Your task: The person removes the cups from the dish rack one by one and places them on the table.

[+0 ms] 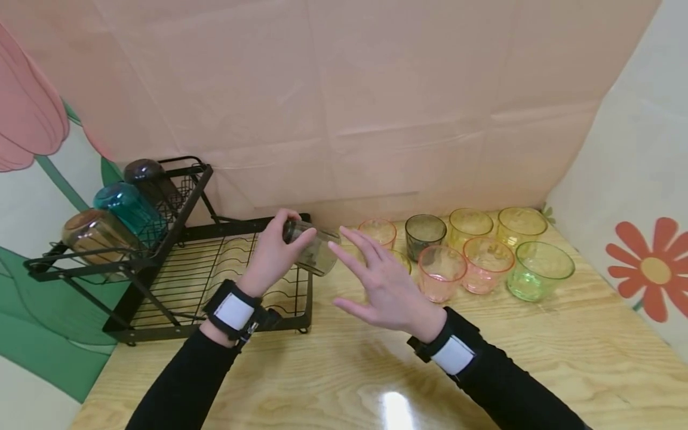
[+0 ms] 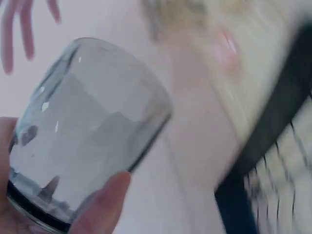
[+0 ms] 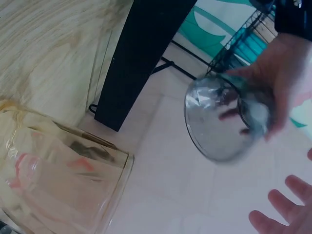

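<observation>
My left hand (image 1: pixel 274 254) holds a smoky grey glass cup (image 1: pixel 316 252) at its base end, thumb on one side and fingers on the other. The cup is tilted, its mouth facing right. In the right wrist view the same cup (image 3: pixel 212 117) shows its round mouth. Close beside that mouth, my right hand (image 1: pixel 384 286) is in the air with fingers spread, holding nothing. The left wrist view has the clear wall of the cup (image 2: pixel 97 117) close up, with the left thumb (image 2: pixel 105 204) against it.
On the left stands a black two-tier dish rack (image 1: pixel 220 263). Upside down on its upper tier are brown (image 1: pixel 99 236), teal (image 1: pixel 131 209) and dark purple (image 1: pixel 153 179) glasses. Several coloured cups, including a green one (image 1: pixel 540 272) and a dark grey one (image 1: pixel 424 236), stand upright at right.
</observation>
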